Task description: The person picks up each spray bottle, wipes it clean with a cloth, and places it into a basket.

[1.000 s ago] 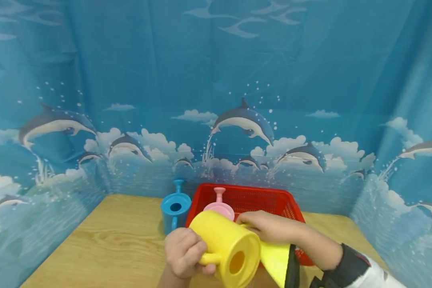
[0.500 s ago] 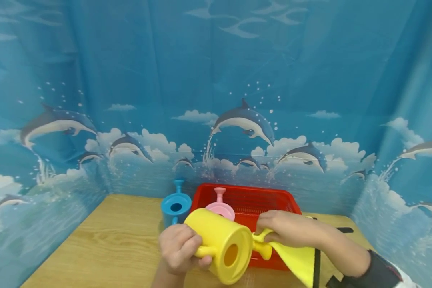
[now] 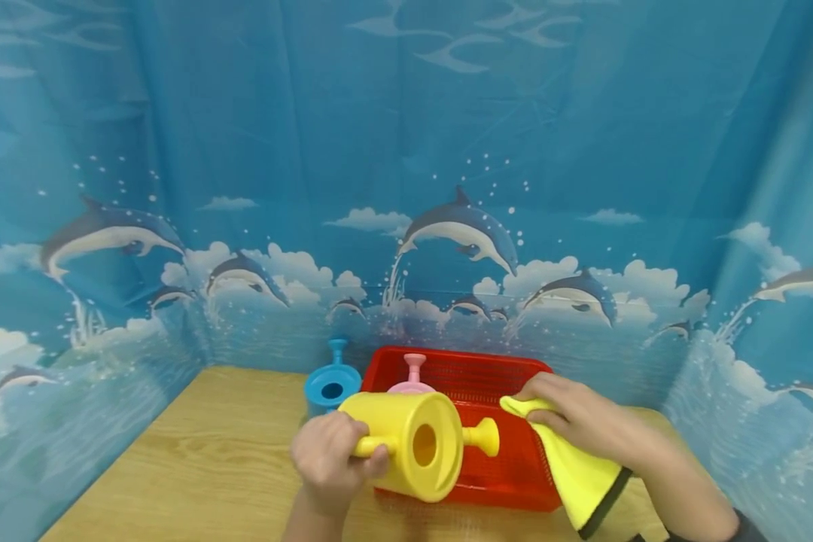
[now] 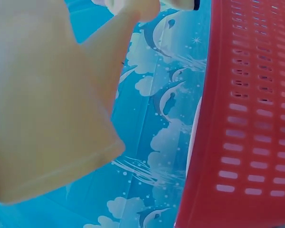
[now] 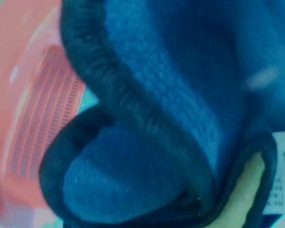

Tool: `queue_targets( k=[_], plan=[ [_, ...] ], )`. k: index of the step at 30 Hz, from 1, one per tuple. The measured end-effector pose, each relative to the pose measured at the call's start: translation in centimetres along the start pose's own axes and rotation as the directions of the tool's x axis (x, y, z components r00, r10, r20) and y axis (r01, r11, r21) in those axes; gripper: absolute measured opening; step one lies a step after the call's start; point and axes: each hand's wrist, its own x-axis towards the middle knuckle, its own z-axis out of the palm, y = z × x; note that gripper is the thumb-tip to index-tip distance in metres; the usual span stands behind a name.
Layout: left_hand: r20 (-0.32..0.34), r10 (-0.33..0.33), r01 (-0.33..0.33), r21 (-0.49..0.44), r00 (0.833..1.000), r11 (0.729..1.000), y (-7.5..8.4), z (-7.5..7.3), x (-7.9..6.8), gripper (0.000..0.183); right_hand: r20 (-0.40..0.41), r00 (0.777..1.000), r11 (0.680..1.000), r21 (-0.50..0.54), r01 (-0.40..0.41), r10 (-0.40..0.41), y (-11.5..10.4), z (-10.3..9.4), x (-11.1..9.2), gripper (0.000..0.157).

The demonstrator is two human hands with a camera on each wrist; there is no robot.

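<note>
My left hand (image 3: 332, 463) grips the handle of a yellow watering can (image 3: 386, 410), tilted on its side over the front left of a red basket (image 3: 501, 498). Its spout (image 3: 484, 436) points right, and the top opening faces me. In the left wrist view the can (image 4: 42, 104) fills the left side. My right hand (image 3: 576, 414) pinches a yellow cloth (image 3: 579, 482) with a dark edge, apart from the spout, above the basket's right side. In the right wrist view the folded cloth (image 5: 147, 171) looks blue with a dark border, and it hides the fingers.
A pink watering can (image 3: 412, 387) stands in the basket, partly hidden by the yellow one. Left of the basket, a blue watering can (image 3: 327, 379) stands on the wooden table (image 3: 196, 452). A dolphin-printed curtain (image 3: 406, 150) encloses the back and sides.
The right hand has drawn the cloth off the yellow can's spout and away to the right. The left hand has turned the can, so its spout now points right.
</note>
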Motion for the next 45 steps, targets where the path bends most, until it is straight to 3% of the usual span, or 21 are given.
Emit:
queue_targets(
  k=[3, 8, 14, 18, 21, 26, 31, 34, 37, 39, 40, 41, 42, 43, 45],
  plan=[
    [0.055, -0.085, 0.083, 0.051, 0.995, 0.995, 0.0, -0.1, -0.5, 0.052, -0.109, 0.992, 0.997, 0.049, -0.055, 0.060, 0.1, 0.7, -0.5, 0.018],
    [0.124, -0.242, 0.226, 0.128, 0.962, 0.966, 0.0, -0.5, -1.6, 0.049, -0.211, 0.962, 0.977, 0.164, -0.139, 0.172, 0.6, 2.3, -1.3, 0.016],
    [0.152, -0.300, 0.272, 0.180, 0.942, 0.945, -0.1, -0.6, -1.8, 0.047, -0.280, 0.919, 0.940, 0.279, -0.197, 0.276, 0.6, 3.0, -2.2, 0.017],
    [0.182, -0.331, 0.287, 0.229, 0.926, 0.930, -0.1, -0.5, -1.9, 0.047, -0.393, 0.881, 0.949, 0.271, -0.162, 0.262, 0.2, 3.3, -3.0, 0.019],
    [0.203, -0.367, 0.307, 0.275, 0.908, 0.911, -0.1, -0.5, -2.0, 0.048, -0.484, 0.844, 0.946, 0.315, -0.079, 0.232, -0.1, 3.5, -3.7, 0.023],
    [0.235, -0.457, 0.372, 0.330, 0.858, 0.868, 0.1, -0.4, -1.9, 0.047, -0.557, 0.786, 0.856, 0.512, 0.071, 0.268, -0.3, 3.7, -4.6, 0.025],
    [0.241, -0.518, 0.428, 0.340, 0.821, 0.837, 0.4, -0.1, -2.2, 0.043, -0.548, 0.736, 0.774, 0.631, 0.052, 0.398, -0.1, 4.1, -5.4, 0.026],
    [0.255, -0.554, 0.465, 0.334, 0.792, 0.819, 0.6, 0.0, -2.4, 0.037, -0.527, 0.709, 0.725, 0.688, 0.033, 0.468, 0.0, 4.4, -6.1, 0.027],
    [0.270, -0.598, 0.510, 0.333, 0.754, 0.793, 0.8, 0.3, -2.4, 0.030, -0.517, 0.690, 0.699, 0.715, 0.022, 0.507, 0.1, 4.7, -6.5, 0.028],
    [0.279, -0.639, 0.551, 0.334, 0.717, 0.765, 1.1, 0.4, -2.4, 0.026, -0.526, 0.684, 0.694, 0.719, 0.041, 0.505, 0.2, 4.8, -6.6, 0.028],
    [0.287, -0.667, 0.582, 0.333, 0.687, 0.742, 1.2, 0.4, -2.4, 0.024, -0.536, 0.679, 0.691, 0.721, 0.059, 0.501, 0.2, 4.8, -6.6, 0.028],
    [0.299, -0.705, 0.622, 0.334, 0.643, 0.709, 1.3, 0.5, -2.4, 0.023, -0.544, 0.672, 0.693, 0.718, 0.065, 0.502, 0.3, 4.8, -6.6, 0.028],
    [0.314, -0.746, 0.666, 0.335, 0.588, 0.666, 1.4, 0.5, -2.3, 0.023, -0.551, 0.670, 0.689, 0.720, 0.081, 0.497, 0.3, 4.8, -6.6, 0.028],
    [0.333, -0.788, 0.712, 0.343, 0.518, 0.613, 1.6, 0.5, -2.2, 0.024, -0.557, 0.666, 0.681, 0.726, 0.100, 0.496, 0.3, 4.8, -6.6, 0.028],
    [0.369, -0.859, 0.791, 0.372, 0.354, 0.485, 1.8, 0.6, -2.1, 0.028, -0.546, 0.658, 0.658, 0.746, 0.100, 0.519, 0.4, 4.8, -6.7, 0.028]
  ],
)
